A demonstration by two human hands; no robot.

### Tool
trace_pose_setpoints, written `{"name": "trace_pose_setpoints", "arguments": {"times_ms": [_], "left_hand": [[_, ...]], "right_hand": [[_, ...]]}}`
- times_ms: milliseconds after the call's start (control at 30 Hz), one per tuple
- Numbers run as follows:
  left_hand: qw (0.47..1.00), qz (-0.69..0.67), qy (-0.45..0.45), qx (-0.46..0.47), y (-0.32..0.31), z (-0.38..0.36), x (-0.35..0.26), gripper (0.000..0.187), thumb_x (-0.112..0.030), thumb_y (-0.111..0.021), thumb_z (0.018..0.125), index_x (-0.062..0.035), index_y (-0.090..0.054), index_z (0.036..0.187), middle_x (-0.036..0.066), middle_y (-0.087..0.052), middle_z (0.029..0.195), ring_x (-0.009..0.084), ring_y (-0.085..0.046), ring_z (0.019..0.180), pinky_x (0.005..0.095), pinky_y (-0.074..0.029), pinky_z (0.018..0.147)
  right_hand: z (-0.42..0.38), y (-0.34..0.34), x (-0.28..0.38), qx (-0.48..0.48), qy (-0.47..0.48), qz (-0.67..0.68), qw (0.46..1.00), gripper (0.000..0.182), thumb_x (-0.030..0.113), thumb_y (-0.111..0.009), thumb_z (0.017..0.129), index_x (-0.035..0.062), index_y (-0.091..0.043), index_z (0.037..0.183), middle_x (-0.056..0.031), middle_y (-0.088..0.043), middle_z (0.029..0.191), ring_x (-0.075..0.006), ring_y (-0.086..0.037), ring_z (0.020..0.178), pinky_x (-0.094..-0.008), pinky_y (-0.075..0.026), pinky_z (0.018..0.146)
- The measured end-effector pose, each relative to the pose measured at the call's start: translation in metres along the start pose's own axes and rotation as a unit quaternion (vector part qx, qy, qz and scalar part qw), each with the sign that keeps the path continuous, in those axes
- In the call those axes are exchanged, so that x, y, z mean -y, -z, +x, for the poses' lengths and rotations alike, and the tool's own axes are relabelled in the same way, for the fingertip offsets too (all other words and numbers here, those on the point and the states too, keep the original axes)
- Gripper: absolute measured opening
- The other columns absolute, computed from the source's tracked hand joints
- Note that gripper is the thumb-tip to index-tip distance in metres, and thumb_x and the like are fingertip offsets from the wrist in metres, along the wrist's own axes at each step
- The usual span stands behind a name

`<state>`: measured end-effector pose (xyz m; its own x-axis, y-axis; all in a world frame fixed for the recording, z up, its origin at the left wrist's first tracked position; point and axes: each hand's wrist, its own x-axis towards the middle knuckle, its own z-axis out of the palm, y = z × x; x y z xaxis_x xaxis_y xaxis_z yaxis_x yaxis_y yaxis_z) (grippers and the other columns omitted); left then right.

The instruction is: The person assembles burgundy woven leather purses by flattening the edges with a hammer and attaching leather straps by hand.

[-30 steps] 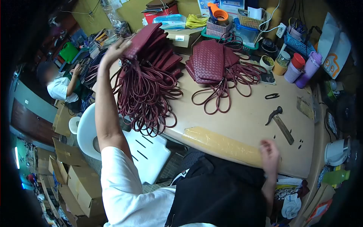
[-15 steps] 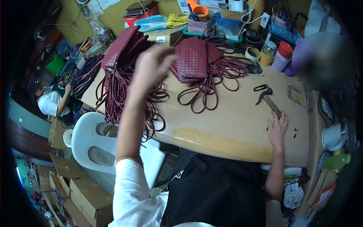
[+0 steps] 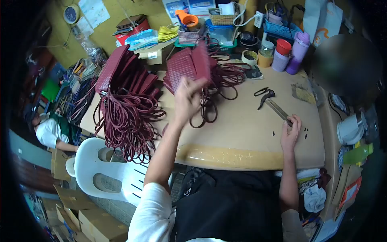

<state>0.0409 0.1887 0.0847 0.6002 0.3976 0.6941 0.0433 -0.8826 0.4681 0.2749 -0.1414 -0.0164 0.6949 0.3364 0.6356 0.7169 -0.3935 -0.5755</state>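
My left hand [image 3: 187,101] is closed at the lower corner of a burgundy pouch [image 3: 203,62], which stands raised and blurred over the right-hand pile. Beneath it lies a burgundy woven pouch [image 3: 177,69] with loops of cord spilling out to the right. My right hand [image 3: 290,131] has its fingers around the handle end of a hammer [image 3: 278,109] lying on the table. Just beyond the hammer head are small black thread snips [image 3: 261,92]. A few tiny dark pieces [image 3: 305,136] dot the surface beside that hand.
To the left, a stack of burgundy pouches [image 3: 115,70] trails long cords over the table [image 3: 229,125] edge. A white chair [image 3: 90,161] stands below it. Baskets, jars and a purple bottle [image 3: 298,52] line the back. At far left sits another person [image 3: 48,131].
My left hand has come down and right to the right-hand pile, where a pouch is now lifted. The right hand stays at the hammer handle. The whole view has shifted.
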Motion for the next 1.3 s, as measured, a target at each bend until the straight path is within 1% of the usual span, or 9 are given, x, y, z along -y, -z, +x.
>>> {"name": "trace_pose_setpoints", "arguments": {"times_ms": [67, 167, 233, 367, 633, 800, 933, 1067, 1300], "left_hand": [[0.983, -0.036, -0.140, 0.113, -0.001, -0.035, -0.050, 0.049, 0.004, -0.059, 0.070, -0.0076, -0.063, 0.117, 0.016, -0.054, 0.094, 0.0342, -0.052, 0.085, 0.0415, -0.045, 0.076], [0.888, 0.060, -0.094, 0.447, -0.003, -0.109, -0.097, 0.052, -0.023, -0.071, 0.074, -0.0065, -0.061, 0.123, 0.016, -0.052, 0.106, 0.0328, -0.050, 0.101, 0.0420, -0.042, 0.088], [0.906, 0.007, -0.133, 0.401, 0.006, -0.120, -0.104, 0.054, -0.030, -0.076, 0.073, -0.0043, -0.062, 0.119, 0.013, -0.051, 0.094, 0.0297, -0.051, 0.090, 0.0384, -0.042, 0.081], [0.966, 0.003, 0.153, 0.207, 0.004, -0.127, -0.089, 0.053, -0.024, -0.076, 0.077, 0.0004, -0.059, 0.121, 0.018, -0.055, 0.104, 0.0325, -0.053, 0.095, 0.0402, -0.045, 0.084], [0.966, 0.132, 0.147, 0.167, -0.024, -0.129, -0.074, 0.038, -0.021, -0.080, 0.070, -0.0066, -0.066, 0.102, 0.015, -0.053, 0.110, 0.0327, -0.049, 0.101, 0.0426, -0.040, 0.086], [0.968, 0.016, 0.180, 0.172, -0.006, -0.121, -0.070, 0.026, -0.016, -0.078, 0.071, -0.0080, -0.063, 0.091, 0.007, -0.060, 0.088, 0.0272, -0.055, 0.081, 0.0382, -0.037, 0.080], [0.995, 0.077, -0.063, -0.008, 0.028, -0.095, -0.099, 0.025, -0.005, -0.080, 0.065, -0.0090, -0.063, 0.083, 0.004, -0.059, 0.075, 0.0226, -0.051, 0.067, 0.0365, -0.033, 0.068], [0.948, 0.046, 0.001, 0.313, 0.056, -0.103, -0.105, 0.027, -0.018, -0.079, 0.073, -0.0053, -0.064, 0.091, 0.010, -0.058, 0.091, 0.0280, -0.056, 0.081, 0.0402, -0.041, 0.072], [0.964, 0.088, 0.164, 0.189, -0.003, -0.124, -0.065, 0.044, -0.025, -0.069, 0.084, 0.0007, -0.059, 0.118, 0.019, -0.058, 0.100, 0.0359, -0.057, 0.096, 0.0432, -0.046, 0.085]], "right_hand": [[-0.009, 0.000, -0.011, 0.030, -0.123, 0.116, 0.985, 0.025, 0.011, -0.062, 0.088, 0.0013, -0.058, 0.111, -0.0176, -0.055, 0.117, -0.0303, -0.055, 0.108, -0.0391, -0.044, 0.094], [-0.024, 0.000, -0.019, 0.085, -0.235, 0.243, 0.937, 0.025, 0.012, -0.062, 0.089, 0.0008, -0.058, 0.112, -0.0156, -0.060, 0.104, -0.0265, -0.061, 0.092, -0.0376, -0.049, 0.084], [-0.034, 0.006, 0.002, 0.111, -0.240, 0.250, 0.931, 0.027, 0.014, -0.062, 0.090, 0.0004, -0.058, 0.113, -0.0144, -0.062, 0.099, -0.0249, -0.063, 0.086, -0.0376, -0.050, 0.081], [-0.033, 0.021, 0.063, 0.200, -0.112, 0.067, 0.971, 0.030, 0.017, -0.062, 0.090, 0.0006, -0.058, 0.114, -0.0132, -0.062, 0.100, -0.0256, -0.062, 0.089, -0.0370, -0.049, 0.082], [-0.024, -0.014, 0.074, 0.257, -0.059, -0.041, 0.964, 0.027, 0.028, -0.064, 0.088, 0.0041, -0.059, 0.101, -0.0127, -0.062, 0.095, -0.0320, -0.058, 0.093, -0.0439, -0.041, 0.089], [-0.033, -0.010, 0.060, 0.208, -0.238, 0.324, 0.892, 0.020, -0.004, -0.064, 0.079, 0.0037, -0.053, 0.093, -0.0033, -0.056, 0.085, -0.0116, -0.052, 0.084, -0.0274, -0.044, 0.077], [-0.005, 0.039, 0.084, 0.141, -0.058, 0.353, 0.923, 0.025, -0.002, -0.069, 0.075, 0.0026, -0.053, 0.093, -0.0063, -0.059, 0.096, -0.0134, -0.055, 0.091, -0.0293, -0.045, 0.081], [0.015, 0.080, 0.071, 0.400, -0.003, 0.271, 0.876, 0.037, 0.001, -0.074, 0.072, 0.0017, -0.056, 0.104, -0.0076, -0.059, 0.106, -0.0152, -0.056, 0.101, -0.0314, -0.045, 0.087], [-0.021, 0.003, 0.050, 0.291, -0.196, 0.124, 0.928, 0.038, 0.017, -0.073, 0.080, 0.0016, -0.059, 0.112, -0.0087, -0.062, 0.097, -0.0199, -0.058, 0.093, -0.0330, -0.046, 0.086]]}}
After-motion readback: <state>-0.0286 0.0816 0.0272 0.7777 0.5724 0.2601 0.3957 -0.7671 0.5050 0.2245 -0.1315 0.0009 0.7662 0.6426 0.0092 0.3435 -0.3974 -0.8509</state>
